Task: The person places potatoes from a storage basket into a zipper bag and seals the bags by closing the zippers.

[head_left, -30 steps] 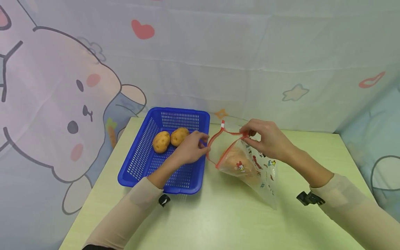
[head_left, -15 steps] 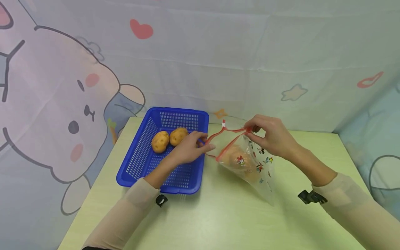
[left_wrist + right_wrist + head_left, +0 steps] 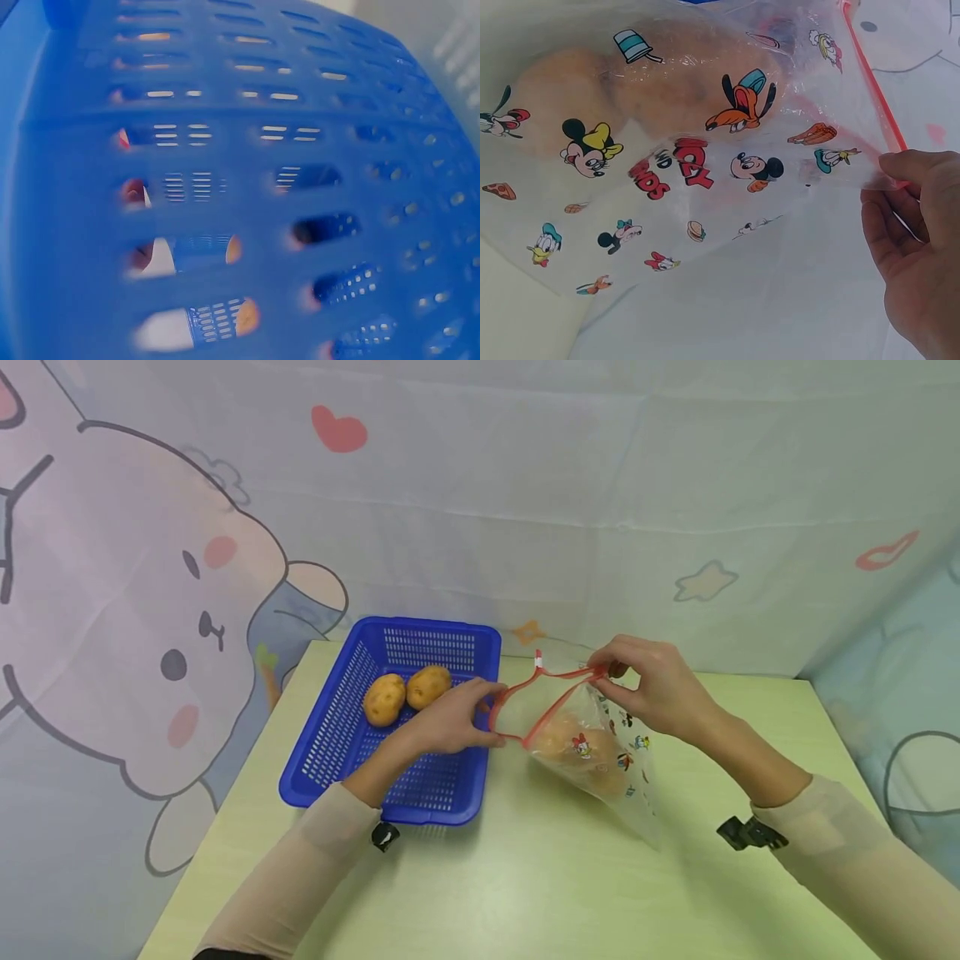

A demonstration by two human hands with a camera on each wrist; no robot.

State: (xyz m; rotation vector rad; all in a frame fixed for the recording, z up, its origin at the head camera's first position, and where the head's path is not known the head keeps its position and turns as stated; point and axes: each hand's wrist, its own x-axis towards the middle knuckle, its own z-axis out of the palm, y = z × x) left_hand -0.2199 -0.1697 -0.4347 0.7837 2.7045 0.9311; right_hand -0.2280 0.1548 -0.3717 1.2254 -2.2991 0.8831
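Note:
A clear zip bag (image 3: 592, 752) with red edging and cartoon prints stands tilted on the table. Its mouth gapes toward the basket, and rounded tan potatoes (image 3: 645, 90) show through the plastic. My right hand (image 3: 648, 689) pinches the bag's right top corner between thumb and fingers. At the left side of the mouth, my left hand (image 3: 453, 718) has its thumb and fingers spread apart on either side of the red edge. Two potatoes (image 3: 386, 700) lie in the blue basket (image 3: 480, 777) beneath and beyond that hand. The left wrist view is mostly blocked by the slotted basket wall (image 3: 82, 187).
The basket stands at the left of the pale green table (image 3: 480, 893), its right rim close to the bag. Behind hangs a printed cloth (image 3: 487, 510) with a bunny drawing. A red-tipped zip slider end (image 3: 537, 659) sticks up at the bag's far edge.
The right hand has lifted slightly up and right with the bag corner. The left thumb and fingers have spread apart at the mouth. The two potatoes in the basket stay put.

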